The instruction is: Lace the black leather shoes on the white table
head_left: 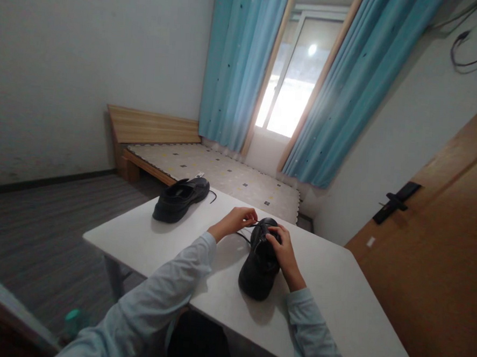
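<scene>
A black shoe stands on the white table in front of me, its heel toward me and its toe pointing away. Beside its left side, my left hand pinches a black shoelace that runs across the front of the shoe. My right hand rests on the right side of the shoe, fingers bent over the lacing area; what its fingertips grip is too small to tell. Another black shoe sits at the table's far left, with a loose lace end beside it.
Behind the table is a low bed with a wooden headboard. Blue curtains flank a window. A wooden door with a black handle stands at the right. A green object is at the lower left.
</scene>
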A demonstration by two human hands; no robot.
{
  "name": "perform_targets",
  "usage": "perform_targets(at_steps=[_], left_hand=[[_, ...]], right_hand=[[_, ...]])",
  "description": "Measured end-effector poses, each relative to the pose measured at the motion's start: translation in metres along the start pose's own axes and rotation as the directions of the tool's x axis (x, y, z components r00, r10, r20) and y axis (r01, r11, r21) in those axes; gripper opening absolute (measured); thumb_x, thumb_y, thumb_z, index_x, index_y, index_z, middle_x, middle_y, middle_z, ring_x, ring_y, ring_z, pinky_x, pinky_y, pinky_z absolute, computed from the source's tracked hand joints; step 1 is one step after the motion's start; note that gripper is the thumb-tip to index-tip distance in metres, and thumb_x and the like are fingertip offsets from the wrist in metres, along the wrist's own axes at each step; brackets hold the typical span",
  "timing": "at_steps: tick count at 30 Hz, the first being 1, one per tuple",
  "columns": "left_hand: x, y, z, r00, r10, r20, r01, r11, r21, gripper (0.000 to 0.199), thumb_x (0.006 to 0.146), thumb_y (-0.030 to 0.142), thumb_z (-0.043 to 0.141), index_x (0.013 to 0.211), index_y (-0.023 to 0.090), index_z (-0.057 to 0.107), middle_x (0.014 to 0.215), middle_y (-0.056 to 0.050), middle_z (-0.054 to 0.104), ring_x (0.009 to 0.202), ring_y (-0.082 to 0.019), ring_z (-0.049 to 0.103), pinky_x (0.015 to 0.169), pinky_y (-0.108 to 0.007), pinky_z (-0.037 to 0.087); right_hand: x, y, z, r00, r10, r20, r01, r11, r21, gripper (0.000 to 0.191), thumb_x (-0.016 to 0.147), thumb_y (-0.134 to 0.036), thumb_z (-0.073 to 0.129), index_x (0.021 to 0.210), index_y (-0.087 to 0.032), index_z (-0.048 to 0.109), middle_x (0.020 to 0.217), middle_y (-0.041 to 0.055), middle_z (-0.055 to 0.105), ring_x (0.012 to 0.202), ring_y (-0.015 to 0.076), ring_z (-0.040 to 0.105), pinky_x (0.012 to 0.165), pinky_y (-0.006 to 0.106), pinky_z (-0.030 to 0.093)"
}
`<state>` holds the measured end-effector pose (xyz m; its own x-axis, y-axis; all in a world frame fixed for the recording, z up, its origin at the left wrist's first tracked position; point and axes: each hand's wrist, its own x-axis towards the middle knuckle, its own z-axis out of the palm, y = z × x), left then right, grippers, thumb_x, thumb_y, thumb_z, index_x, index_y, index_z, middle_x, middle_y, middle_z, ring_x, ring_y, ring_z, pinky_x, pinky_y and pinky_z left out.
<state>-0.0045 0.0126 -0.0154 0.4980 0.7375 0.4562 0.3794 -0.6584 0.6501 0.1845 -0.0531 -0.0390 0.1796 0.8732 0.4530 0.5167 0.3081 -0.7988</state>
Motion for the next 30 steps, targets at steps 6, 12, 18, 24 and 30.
perform_targets(at_steps=[6, 12, 18, 24, 30], left_hand=[[-0.006, 0.005, 0.001, 0.993, 0.117, 0.026, -0.120, 0.971, 0.209, 0.012, 0.083, 0.024, 0.056, 0.086, 0.017, 0.065, 0.085, -0.003, 0.063, 0.074, -0.012, 0.059, 0.069, -0.020, 0.044], [-0.007, 0.009, 0.003, 0.988, 0.155, 0.016, -0.152, 0.935, 0.319, 0.013, 0.085, 0.026, 0.055, 0.088, 0.020, 0.066, 0.089, -0.003, 0.063, 0.080, -0.014, 0.059, 0.073, -0.022, 0.042], [-0.006, 0.010, 0.004, 0.987, 0.161, 0.025, -0.159, 0.924, 0.349, 0.015, 0.085, 0.025, 0.054, 0.088, 0.021, 0.068, 0.088, -0.004, 0.063, 0.081, -0.015, 0.059, 0.077, -0.023, 0.042], [-0.006, 0.008, 0.014, 0.989, 0.149, -0.020, -0.137, 0.948, 0.289, 0.011, 0.082, 0.021, 0.058, 0.088, 0.021, 0.067, 0.088, -0.002, 0.067, 0.083, -0.015, 0.061, 0.078, -0.023, 0.043], [-0.006, 0.009, 0.016, 0.996, 0.074, -0.041, -0.066, 0.981, 0.180, 0.009, 0.082, 0.021, 0.059, 0.086, 0.021, 0.067, 0.084, 0.000, 0.069, 0.080, -0.014, 0.061, 0.076, -0.023, 0.043]], right_hand=[[-0.001, -0.001, 0.001, 1.000, -0.014, -0.016, 0.014, 1.000, 0.003, 0.028, 0.067, -0.041, 0.061, 0.085, -0.021, 0.068, 0.116, 0.0094, 0.054, 0.118, 0.0287, 0.044, 0.105, 0.046, 0.027], [-0.001, -0.004, -0.001, 0.999, -0.035, -0.013, 0.035, 0.999, -0.017, 0.029, 0.076, -0.043, 0.052, 0.088, -0.023, 0.069, 0.114, 0.0083, 0.056, 0.116, 0.0258, 0.046, 0.105, 0.045, 0.028], [0.000, -0.004, -0.001, 0.998, -0.061, -0.001, 0.061, 0.998, -0.030, 0.026, 0.074, -0.030, 0.051, 0.089, -0.023, 0.071, 0.113, 0.0069, 0.058, 0.113, 0.0243, 0.049, 0.105, 0.043, 0.031], [0.001, -0.006, -0.001, 0.996, -0.083, 0.026, 0.085, 0.994, -0.074, 0.028, 0.064, -0.025, 0.060, 0.089, -0.023, 0.072, 0.116, 0.0068, 0.059, 0.112, 0.0261, 0.051, 0.103, 0.044, 0.033], [-0.001, -0.016, -0.001, 0.994, -0.111, 0.019, 0.113, 0.984, -0.141, 0.021, 0.068, -0.027, 0.060, 0.084, -0.021, 0.072, 0.114, 0.0093, 0.060, 0.108, 0.0263, 0.054, 0.099, 0.044, 0.037]])
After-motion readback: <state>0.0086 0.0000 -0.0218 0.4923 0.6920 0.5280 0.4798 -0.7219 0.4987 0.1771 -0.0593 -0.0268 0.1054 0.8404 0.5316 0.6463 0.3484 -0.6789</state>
